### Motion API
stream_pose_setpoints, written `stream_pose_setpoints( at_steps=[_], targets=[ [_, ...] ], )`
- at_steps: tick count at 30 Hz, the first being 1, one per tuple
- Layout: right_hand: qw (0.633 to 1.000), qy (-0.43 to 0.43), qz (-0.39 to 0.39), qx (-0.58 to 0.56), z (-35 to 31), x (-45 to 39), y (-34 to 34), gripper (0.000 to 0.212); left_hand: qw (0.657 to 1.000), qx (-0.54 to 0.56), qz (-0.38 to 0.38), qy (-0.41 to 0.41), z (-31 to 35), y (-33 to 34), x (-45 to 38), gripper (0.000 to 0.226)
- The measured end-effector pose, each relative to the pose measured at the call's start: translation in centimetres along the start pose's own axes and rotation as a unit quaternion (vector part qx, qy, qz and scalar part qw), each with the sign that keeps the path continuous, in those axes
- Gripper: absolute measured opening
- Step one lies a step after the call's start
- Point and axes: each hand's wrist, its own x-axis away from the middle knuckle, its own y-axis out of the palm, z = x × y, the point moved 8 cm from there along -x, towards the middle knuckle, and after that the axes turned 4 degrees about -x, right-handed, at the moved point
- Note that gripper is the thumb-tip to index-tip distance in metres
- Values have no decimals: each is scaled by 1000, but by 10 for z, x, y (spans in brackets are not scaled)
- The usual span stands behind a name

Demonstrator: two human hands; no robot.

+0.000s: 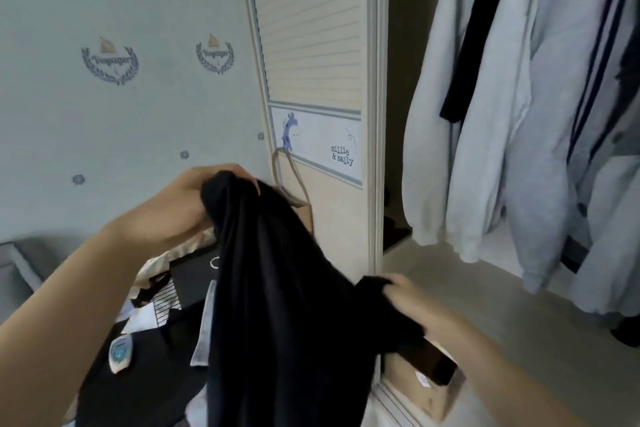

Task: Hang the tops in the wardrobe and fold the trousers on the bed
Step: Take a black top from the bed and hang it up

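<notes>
A black garment (284,305) hangs between both my hands in the middle of the view. My left hand (187,201) grips its upper edge at the left, fingers curled over the cloth. My right hand (401,291) pinches another part of it lower down at the right, near the wardrobe's edge. The wardrobe (377,114) stands open on the right, with grey tops (485,132) and a striped one hanging inside. I cannot tell whether the black garment is a top or trousers.
A slatted wardrobe door (311,45) with a giraffe sticker stands straight ahead. Below my left arm lies a heap of bags, a black box (194,277) and clothes. A cardboard box (429,388) sits at the wardrobe's foot. Patterned wallpaper fills the left.
</notes>
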Motion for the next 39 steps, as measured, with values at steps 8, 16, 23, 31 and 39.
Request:
stream_pose_setpoints(
  at_steps=[8, 16, 23, 31, 39],
  targets=[
    [975, -221, -2, -4, -115, 1, -124, 44, 937, -285, -179, -92, -71, 77, -91, 49],
    [932, -338, -2, 129, -179, -13, -152, 50, 965, -67, -251, 20, 6, 209, -154, 56],
    [910, -344, 98, 209, -193, -33, -225, 48, 969, -25, -247, 3, -24, 210, -225, 28],
    [951, -87, 21, 296, -150, -61, -273, 19, 959, 182, -215, 32, -2, 180, -291, 31],
    [995, -99, 13, 0, -174, -84, -242, 51, 899, 106, -369, 210, 88, 227, -285, 44]
  ],
)
